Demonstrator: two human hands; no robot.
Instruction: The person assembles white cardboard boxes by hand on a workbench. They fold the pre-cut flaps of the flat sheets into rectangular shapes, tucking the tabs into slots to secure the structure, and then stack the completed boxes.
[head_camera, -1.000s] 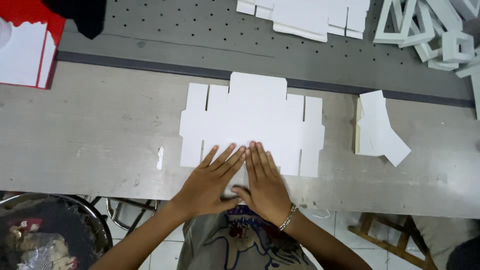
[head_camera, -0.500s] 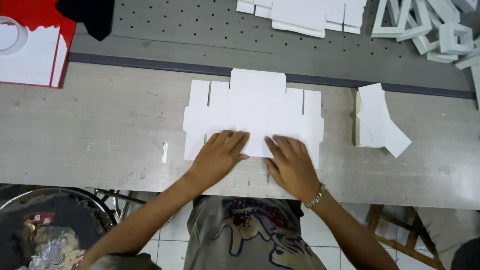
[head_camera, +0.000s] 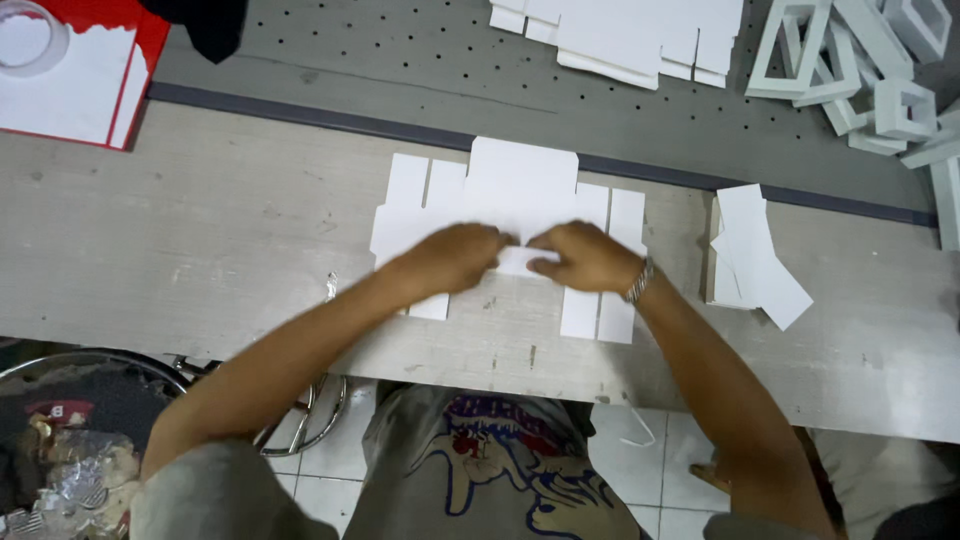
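A person at a pale wooden workbench (head_camera: 180, 250) bent over a flat white cardboard box blank (head_camera: 520, 190), both hands meeting at its middle. The left hand (head_camera: 450, 258) and the right hand (head_camera: 588, 256) faced each other, fingertips almost touching, each set of fingers curled narrow and pinching a folded flap (head_camera: 518, 262) of the blank between them. A metal bracelet (head_camera: 638, 282) sat on the right wrist.

The blank lay flat on the bench directly under the fingers, its long axis running left to right across the bench. One broad tab pointed away from the person beyond the knuckles, and narrow slotted tabs stuck out toward the near edge, on either side of the hands.

Just right of the right hand's fingers, apart from the blank, lay a small stack of white card pieces (head_camera: 752, 255), tilted. Far beyond the fingers, on a grey perforated board (head_camera: 400, 70), sat another pile of flat white blanks (head_camera: 625, 35), and to its right a heap of white folded frames (head_camera: 870, 70). Well off to the left of the left hand's fingers, at the far corner, stood a red tray (head_camera: 148, 40) holding white sheets, with a roll of clear tape (head_camera: 30, 35) on top.
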